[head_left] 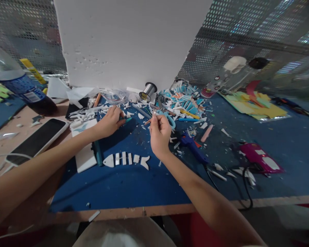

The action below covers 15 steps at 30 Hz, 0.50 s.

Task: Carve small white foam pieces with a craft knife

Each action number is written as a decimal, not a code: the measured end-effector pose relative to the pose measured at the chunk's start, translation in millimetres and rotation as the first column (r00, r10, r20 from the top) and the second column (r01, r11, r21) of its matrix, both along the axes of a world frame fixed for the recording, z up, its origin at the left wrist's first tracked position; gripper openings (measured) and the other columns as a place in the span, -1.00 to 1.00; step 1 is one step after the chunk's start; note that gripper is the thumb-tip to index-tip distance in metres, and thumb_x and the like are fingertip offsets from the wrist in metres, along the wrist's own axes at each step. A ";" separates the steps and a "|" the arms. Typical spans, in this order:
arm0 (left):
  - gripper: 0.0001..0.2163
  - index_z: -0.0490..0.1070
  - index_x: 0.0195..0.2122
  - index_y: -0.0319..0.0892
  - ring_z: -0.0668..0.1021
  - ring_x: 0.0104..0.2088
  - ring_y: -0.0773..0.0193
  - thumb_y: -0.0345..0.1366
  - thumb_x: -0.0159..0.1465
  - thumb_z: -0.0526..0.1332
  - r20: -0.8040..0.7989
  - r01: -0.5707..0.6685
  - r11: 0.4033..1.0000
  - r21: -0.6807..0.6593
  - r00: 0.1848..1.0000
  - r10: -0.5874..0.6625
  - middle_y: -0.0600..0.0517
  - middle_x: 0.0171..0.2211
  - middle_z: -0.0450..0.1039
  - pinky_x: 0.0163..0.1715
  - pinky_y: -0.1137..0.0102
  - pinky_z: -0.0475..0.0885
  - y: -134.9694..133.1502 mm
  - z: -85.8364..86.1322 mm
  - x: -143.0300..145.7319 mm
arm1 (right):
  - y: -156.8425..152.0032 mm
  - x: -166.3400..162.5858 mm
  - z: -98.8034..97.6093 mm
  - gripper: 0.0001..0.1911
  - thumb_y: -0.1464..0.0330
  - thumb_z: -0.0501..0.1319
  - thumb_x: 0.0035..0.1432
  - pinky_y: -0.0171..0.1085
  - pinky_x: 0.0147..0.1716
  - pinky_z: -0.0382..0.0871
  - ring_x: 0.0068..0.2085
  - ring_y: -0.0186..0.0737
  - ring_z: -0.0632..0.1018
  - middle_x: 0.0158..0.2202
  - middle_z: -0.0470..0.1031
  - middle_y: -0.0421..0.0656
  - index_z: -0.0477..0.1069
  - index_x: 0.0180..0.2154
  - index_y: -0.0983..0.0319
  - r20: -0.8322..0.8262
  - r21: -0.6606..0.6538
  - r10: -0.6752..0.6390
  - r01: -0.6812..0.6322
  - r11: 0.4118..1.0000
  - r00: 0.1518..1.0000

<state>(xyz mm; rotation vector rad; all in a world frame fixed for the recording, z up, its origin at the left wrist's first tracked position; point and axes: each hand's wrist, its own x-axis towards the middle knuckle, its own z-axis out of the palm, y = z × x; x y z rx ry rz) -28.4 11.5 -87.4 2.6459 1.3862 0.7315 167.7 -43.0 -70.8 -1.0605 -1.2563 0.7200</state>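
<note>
My left hand [110, 122] is over the white scraps at the left, its fingers curled. A small teal tip [128, 120] shows at its thumb; I cannot tell what it belongs to. My right hand [161, 133] is raised at the middle with thumb and fingers pinched together; what they hold is too small to name. Light blue scissors [172, 121] lie just behind it. Nearer me on the blue mat [128, 192], white pieces form a fish skeleton: a pointed head [109, 161], several narrow strips [124, 158] and a forked tail [145, 162].
A wire spool [148, 91] stands before a white foam board [134, 41]. Scraps [186, 99] heap up behind my right hand. A blue glue gun [194, 148] with a cord lies right, near a magenta item [260, 157]. A phone [38, 140] and bottle [28, 92] are left.
</note>
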 end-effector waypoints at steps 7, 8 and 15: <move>-0.89 0.22 -0.21 -0.23 0.38 -0.07 -0.01 -0.33 0.26 0.05 -0.043 -0.181 0.954 0.237 0.979 0.197 -0.17 -0.23 0.29 -0.07 0.10 0.32 12.1 17.2 -15.0 | 0.3 0.6 -0.3 -0.59 0.05 0.07 0.21 -0.31 -0.62 0.03 -0.65 -0.39 0.12 -0.67 0.03 -0.33 0.19 -0.54 0.18 -0.001 0.014 0.018 -0.018 1.000 1.000; -0.89 0.23 -0.21 -0.24 0.38 -0.07 -0.03 -0.34 0.26 0.05 -0.085 -0.180 0.946 0.269 0.974 0.210 -0.18 -0.22 0.29 -0.07 0.08 0.31 10.7 18.6 -14.1 | 0.5 0.5 -0.5 -0.59 0.05 0.07 0.21 -0.31 -0.62 0.03 -0.65 -0.39 0.12 -0.67 0.03 -0.33 0.19 -0.54 0.18 -0.004 0.015 0.021 -0.021 1.000 1.000; -0.81 0.32 -0.29 -0.28 0.44 -0.24 0.06 -0.30 0.31 -0.03 -0.383 0.053 0.986 0.156 0.924 0.011 -0.19 -0.30 0.39 -0.24 0.23 0.35 -2.6 19.2 9.8 | 1.6 -2.6 -1.4 -0.57 0.03 0.06 0.20 -0.31 -0.60 0.04 -0.63 -0.38 0.13 -0.67 0.02 -0.33 0.17 -0.54 0.18 0.013 0.020 0.008 -0.009 1.000 1.000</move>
